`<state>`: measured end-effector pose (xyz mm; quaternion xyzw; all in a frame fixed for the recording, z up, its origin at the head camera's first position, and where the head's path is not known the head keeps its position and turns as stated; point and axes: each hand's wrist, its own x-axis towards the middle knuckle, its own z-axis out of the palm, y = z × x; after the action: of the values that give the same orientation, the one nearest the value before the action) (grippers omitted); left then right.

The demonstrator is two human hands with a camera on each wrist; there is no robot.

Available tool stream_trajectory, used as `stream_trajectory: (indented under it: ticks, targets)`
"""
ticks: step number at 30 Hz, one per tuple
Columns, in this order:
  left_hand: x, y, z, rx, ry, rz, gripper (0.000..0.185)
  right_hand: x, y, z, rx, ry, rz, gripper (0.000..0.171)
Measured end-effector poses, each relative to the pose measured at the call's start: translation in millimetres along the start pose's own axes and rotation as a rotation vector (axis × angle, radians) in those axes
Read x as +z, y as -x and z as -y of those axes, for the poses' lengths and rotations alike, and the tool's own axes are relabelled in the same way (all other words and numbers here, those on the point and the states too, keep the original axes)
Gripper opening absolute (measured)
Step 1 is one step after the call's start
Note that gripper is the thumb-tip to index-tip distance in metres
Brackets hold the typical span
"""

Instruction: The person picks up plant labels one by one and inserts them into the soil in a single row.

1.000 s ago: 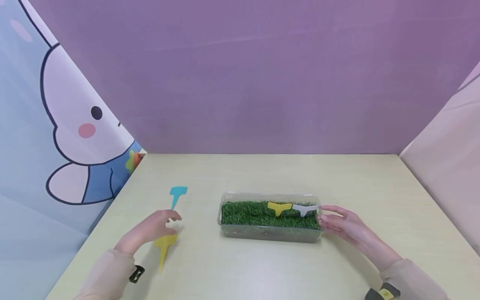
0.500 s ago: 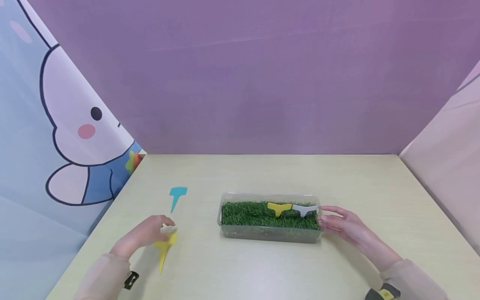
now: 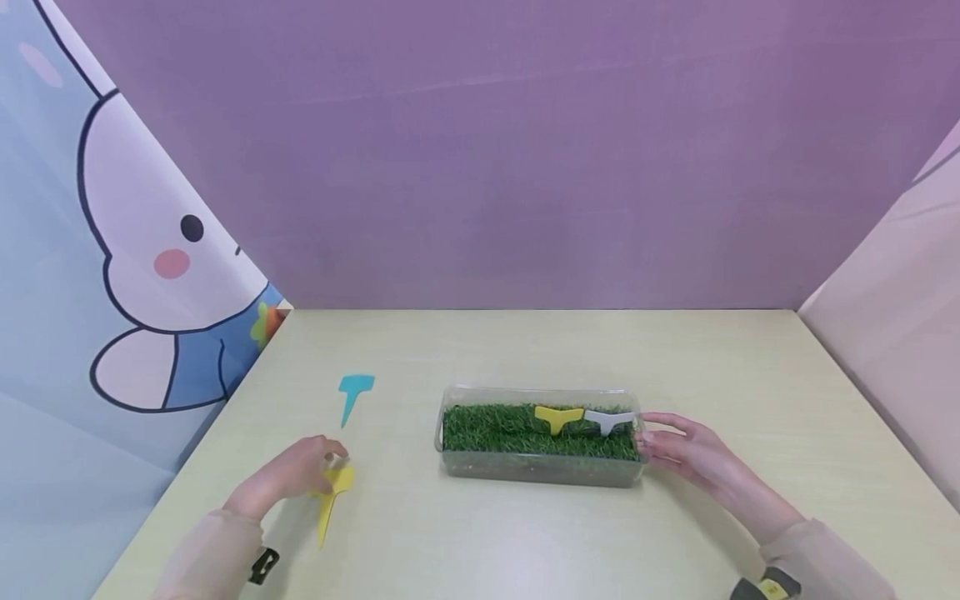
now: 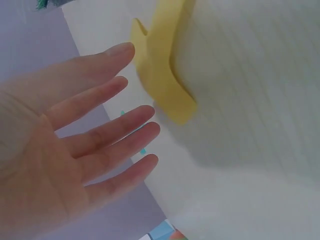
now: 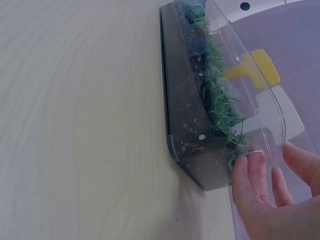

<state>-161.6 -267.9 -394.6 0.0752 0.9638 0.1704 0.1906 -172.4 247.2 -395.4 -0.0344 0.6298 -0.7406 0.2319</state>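
Hovering beside a yellow tag point(image 3: 342, 478) on the tabletop point(image 3: 487, 542), the left hand point(image 3: 294, 468) had its fingers loosely spread; from my remote post I could not tell whether they touched it. The right hand point(image 3: 693, 448) rested relaxed fingers against the right end of a clear box point(image 3: 543, 467) of grass point(image 3: 487, 427).

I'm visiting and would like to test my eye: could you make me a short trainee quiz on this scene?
1. How many tags are stuck in the green grass?
2. True or false: the blue tag lies outside the clear box.
3. Fill in: the ____ hand is nearest the outer yellow tag.

Key:
1. Two: the planted yellow tag and the white tag.
2. True.
3. Left: the left hand.
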Motion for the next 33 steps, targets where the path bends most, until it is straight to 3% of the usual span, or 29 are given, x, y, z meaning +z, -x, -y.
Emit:
stream_trajectory:
  ticks: [12, 22, 33]
  targets:
    - [7.1, -3.7, 5.5, 0.013, -0.026, -0.019, 0.038, -1, -1, -2, 0.0, -0.009, 0.004, 0.026]
    - [8.0, -6.3, 5.7, -0.016, -0.008, -0.006, 0.037, 0, 0, 0, -0.001, -0.015, -0.001, 0.029]
    - [12.2, -4.8, 9.3, 0.001, 0.023, -0.037, 0.032, 1, 0, -1, 0.003, -0.049, 0.0, 0.022]
